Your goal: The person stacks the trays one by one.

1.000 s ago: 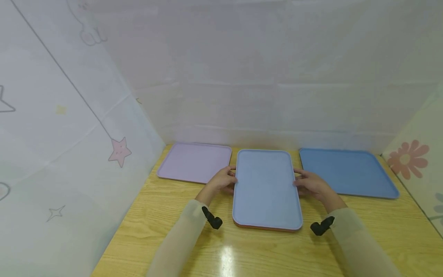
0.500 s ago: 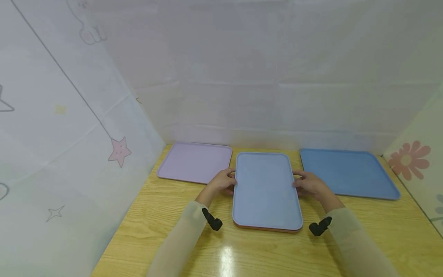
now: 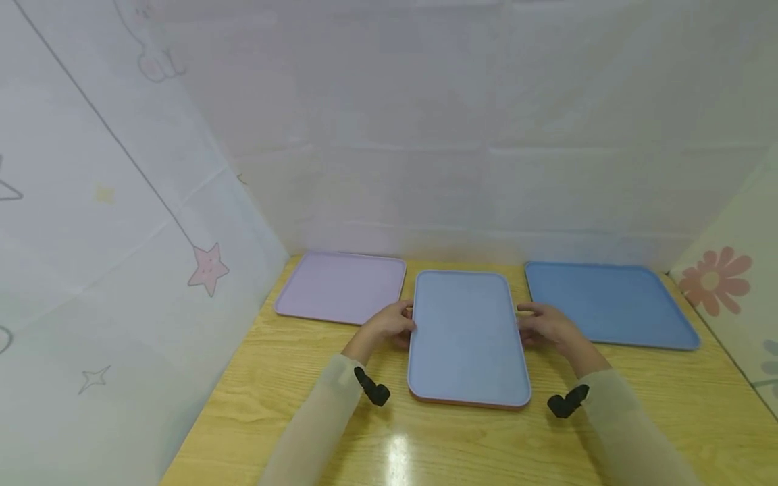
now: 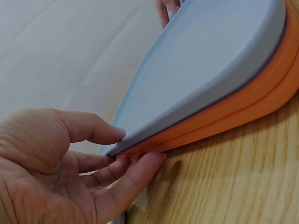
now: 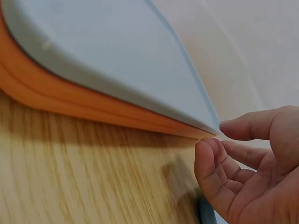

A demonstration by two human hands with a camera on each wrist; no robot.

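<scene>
A light blue tray (image 3: 469, 337) lies lengthwise in the middle of the wooden table, on top of orange trays (image 4: 243, 100) whose edges show beneath its rim. My left hand (image 3: 391, 324) holds the stack's left side. Its thumb is on the blue rim in the left wrist view, with the fingers against the orange edges below. On the right side, my right hand (image 3: 547, 327) is right at the edge with its fingers loosely bent. In the right wrist view its thumb tip (image 5: 229, 127) is beside the blue rim and its fingertips are close to the orange edge.
A lilac tray (image 3: 340, 287) lies crosswise at the back left. A darker blue tray (image 3: 608, 304) lies at the back right. Behind them hangs a white sheet (image 3: 425, 135), and printed cloth (image 3: 109, 283) closes off the left side. Bare wood (image 3: 462, 445) shows in front.
The far end of the light blue tray has come down and slightly nearer. My right hand's fingers have eased outward from the edge; my left hand has moved down a little with the tray.
</scene>
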